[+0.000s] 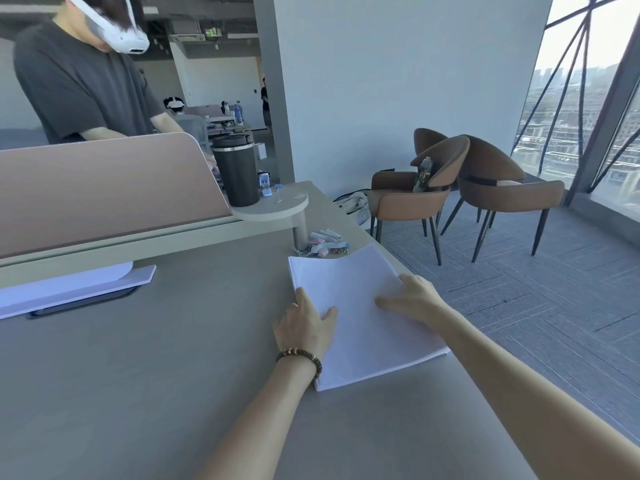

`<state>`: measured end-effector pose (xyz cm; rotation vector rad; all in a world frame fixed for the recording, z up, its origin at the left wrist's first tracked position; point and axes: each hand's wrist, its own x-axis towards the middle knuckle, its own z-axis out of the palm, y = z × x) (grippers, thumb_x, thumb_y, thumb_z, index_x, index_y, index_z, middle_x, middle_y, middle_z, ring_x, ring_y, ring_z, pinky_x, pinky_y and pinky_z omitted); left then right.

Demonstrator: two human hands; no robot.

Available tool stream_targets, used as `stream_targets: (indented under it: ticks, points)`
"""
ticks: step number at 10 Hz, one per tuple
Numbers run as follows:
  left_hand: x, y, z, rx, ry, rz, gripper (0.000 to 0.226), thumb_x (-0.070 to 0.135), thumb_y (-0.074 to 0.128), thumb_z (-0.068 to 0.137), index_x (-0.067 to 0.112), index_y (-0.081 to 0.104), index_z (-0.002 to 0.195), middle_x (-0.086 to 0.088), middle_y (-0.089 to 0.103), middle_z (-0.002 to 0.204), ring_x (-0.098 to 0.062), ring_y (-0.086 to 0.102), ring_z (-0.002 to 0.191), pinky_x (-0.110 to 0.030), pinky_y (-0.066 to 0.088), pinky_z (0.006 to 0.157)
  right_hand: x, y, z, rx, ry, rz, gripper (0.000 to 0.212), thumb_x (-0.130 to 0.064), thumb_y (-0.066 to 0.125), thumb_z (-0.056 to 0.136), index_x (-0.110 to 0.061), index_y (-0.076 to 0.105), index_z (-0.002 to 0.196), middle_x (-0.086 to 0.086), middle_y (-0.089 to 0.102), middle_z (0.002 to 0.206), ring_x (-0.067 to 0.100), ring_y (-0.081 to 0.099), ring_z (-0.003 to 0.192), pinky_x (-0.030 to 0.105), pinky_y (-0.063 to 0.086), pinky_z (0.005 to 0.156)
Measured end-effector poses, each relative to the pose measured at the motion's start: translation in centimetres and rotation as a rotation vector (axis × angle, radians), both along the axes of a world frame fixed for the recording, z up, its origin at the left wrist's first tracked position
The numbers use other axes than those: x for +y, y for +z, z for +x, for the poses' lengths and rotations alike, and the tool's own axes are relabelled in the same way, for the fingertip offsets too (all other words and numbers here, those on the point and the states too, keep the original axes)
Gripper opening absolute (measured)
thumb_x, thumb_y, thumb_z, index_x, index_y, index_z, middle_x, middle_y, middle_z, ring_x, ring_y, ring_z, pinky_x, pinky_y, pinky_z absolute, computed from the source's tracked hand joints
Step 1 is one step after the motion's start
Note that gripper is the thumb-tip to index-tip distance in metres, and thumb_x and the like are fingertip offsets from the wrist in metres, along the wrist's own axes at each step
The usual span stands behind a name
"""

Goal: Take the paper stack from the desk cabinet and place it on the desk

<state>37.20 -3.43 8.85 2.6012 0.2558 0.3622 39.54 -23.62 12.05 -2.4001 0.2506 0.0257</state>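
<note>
- Nearest me, I saw the grey matte desk [138, 375], smooth and bare around my forearms.
- My left hand [306, 327], a brown beaded bracelet [300, 358] on its wrist, lay on the left edge of the paper stack [360, 320], fingers loosely spread, thumb on the top sheet.
- My right hand [414, 299] rested on the stack's right edge, thumb spread across the page; both hands lay flat, gripping nothing.
- The paper stack was white, thick and rectangular, flat on the desk near its right edge, its far end slightly bowed.
- Just beyond the stack lay a small heap of binder clips [323, 244] beside a round post.
- Left of the stack, a pale flat board [69, 289] sat under a pinkish curved divider [104, 188].
- Beyond the clips, a dark cylindrical tumbler [237, 171] stood on a round shelf.
- Farther right of the stack stood brown padded chairs [485, 188]; behind the divider stood a person in a grey shirt [76, 84].
</note>
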Motion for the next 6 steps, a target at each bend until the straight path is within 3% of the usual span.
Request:
stream_targets:
  ticks: [2,3,4,5,6]
  points:
    - [-0.1,-0.5,0.5,0.069,0.022,0.264,0.075,0.058,0.04,0.089,0.005,0.035,0.142,-0.018,0.059,0.125,-0.036,0.056,0.112,-0.042,0.041,0.094,0.6,-0.6,-0.1,0.004,-0.014,-0.194,0.052,-0.048,0.062,0.078,-0.01,0.06,0.114,0.006,0.038,0.109,0.03,0.043,0.122,0.035,0.038,0.085]
    - [0.4,-0.4,0.2,0.119,0.023,0.307,0.073,0.063,0.034,0.089,0.01,0.04,0.14,-0.016,0.054,0.125,-0.034,0.051,0.113,-0.043,0.038,0.094,0.6,-1.0,-0.2,0.003,-0.024,-0.284,0.052,-0.055,0.058,0.077,-0.013,0.063,0.107,0.008,0.044,0.11,0.034,0.043,0.121,0.041,0.036,0.095]
    - [0.8,-0.4,0.1,0.149,0.031,0.257,0.073,0.066,0.033,0.088,0.015,0.042,0.138,-0.015,0.052,0.124,-0.034,0.05,0.112,-0.043,0.037,0.095,0.6,-1.1,-0.1,0.023,-0.012,-0.29,0.055,-0.058,0.058,0.078,-0.014,0.062,0.109,0.013,0.049,0.123,0.035,0.042,0.122,0.042,0.035,0.098]
    - [1.0,0.4,-0.4,0.187,0.007,0.186,0.077,0.07,0.033,0.086,0.017,0.038,0.141,-0.015,0.051,0.126,-0.035,0.049,0.117,-0.043,0.037,0.098,0.1,-0.8,0.1,0.016,-0.033,-0.183,0.077,-0.059,0.062,0.08,-0.012,0.046,0.139,0.018,0.043,0.14,0.037,0.035,0.135,0.046,0.034,0.105]
    - [2.1,1.4,-0.9,0.172,-0.031,-0.046,0.081,0.069,0.038,0.086,0.018,0.031,0.148,-0.017,0.047,0.134,-0.034,0.041,0.128,-0.044,0.037,0.104,-1.1,-0.5,0.0,-0.041,-0.102,0.029,0.093,-0.053,0.067,0.082,-0.017,0.025,0.157,0.019,0.035,0.15,0.036,0.028,0.142,0.052,0.034,0.112]
